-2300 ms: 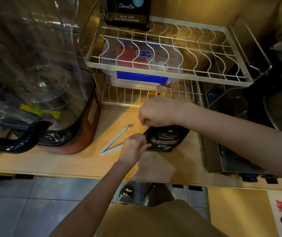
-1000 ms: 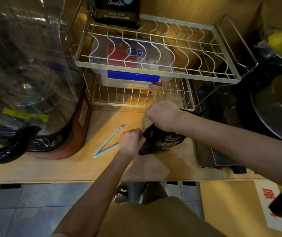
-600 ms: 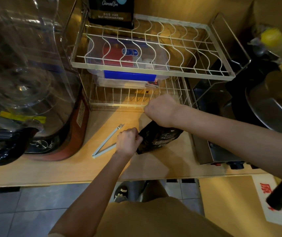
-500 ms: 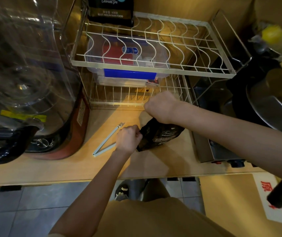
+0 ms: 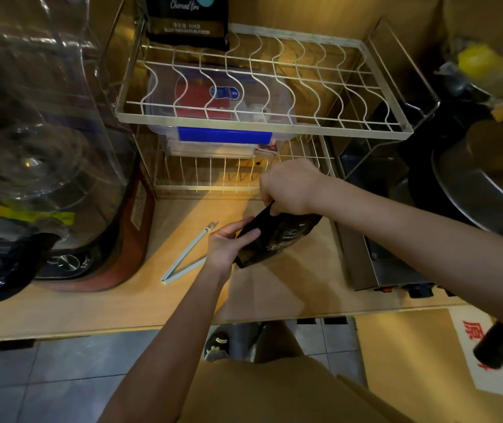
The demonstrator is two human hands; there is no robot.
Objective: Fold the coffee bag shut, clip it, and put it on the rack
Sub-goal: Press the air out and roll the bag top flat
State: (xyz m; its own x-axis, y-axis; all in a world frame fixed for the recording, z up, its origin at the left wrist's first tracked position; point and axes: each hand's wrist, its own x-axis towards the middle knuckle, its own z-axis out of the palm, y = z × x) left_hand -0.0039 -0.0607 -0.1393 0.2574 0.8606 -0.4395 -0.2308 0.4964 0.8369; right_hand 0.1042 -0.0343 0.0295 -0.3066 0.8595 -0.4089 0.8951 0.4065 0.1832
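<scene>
A small black coffee bag [image 5: 280,239] with pale lettering is tilted above the wooden counter [image 5: 97,303]. My right hand [image 5: 290,187] pinches its top edge from above. My left hand [image 5: 229,242] grips its left side, thumb across the front. A pale bag clip [image 5: 187,257] lies spread in a V on the counter just left of my left hand. The white wire rack [image 5: 262,123] stands right behind the bag, with a larger black coffee bag [image 5: 187,21] at the back left of its upper tier.
A large clear blender jar on a red base [image 5: 48,166] fills the left side. A clear box with a blue latch [image 5: 224,134] sits on the rack's lower tier. A metal appliance [image 5: 378,264] and a steel lid [image 5: 485,184] crowd the right.
My left hand went from a closed fist at the bag's corner to a wider grip on its left side. The bag's top has tipped further to the left. The clip has not moved.
</scene>
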